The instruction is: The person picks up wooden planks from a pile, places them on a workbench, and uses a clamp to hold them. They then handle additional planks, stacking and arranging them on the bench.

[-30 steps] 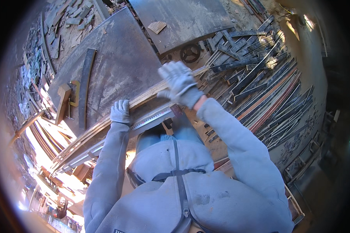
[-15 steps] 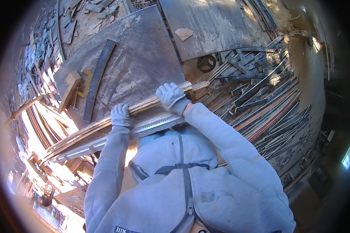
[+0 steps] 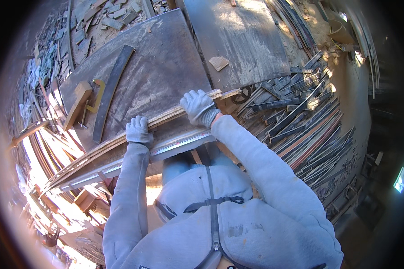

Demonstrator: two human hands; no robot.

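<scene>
A bundle of long thin wood strips (image 3: 166, 117) lies slantwise along the near edge of a dark metal table (image 3: 161, 58). My left hand (image 3: 138, 130), in a pale grey glove, wraps over the bundle near its middle. My right hand (image 3: 197, 107), gloved alike, is closed over the strips close to their right end. Both thumbs are mostly hidden. Just nearer than the strips, a white measuring scale (image 3: 179, 143) runs along a metal rail in front of my body.
On the table's left are a wooden block (image 3: 78, 103), a yellow clamp (image 3: 97, 96) and a dark curved bar (image 3: 113, 92). A second metal table (image 3: 251, 40) bears a wood scrap (image 3: 218, 62). A black handwheel (image 3: 243, 94) and piled offcuts (image 3: 296, 107) lie to the right.
The second table, its wood scrap and the handwheel have shifted nearer relative to the left table. The strips now partly overlap the handwheel. Both hands keep their hold on the strips.
</scene>
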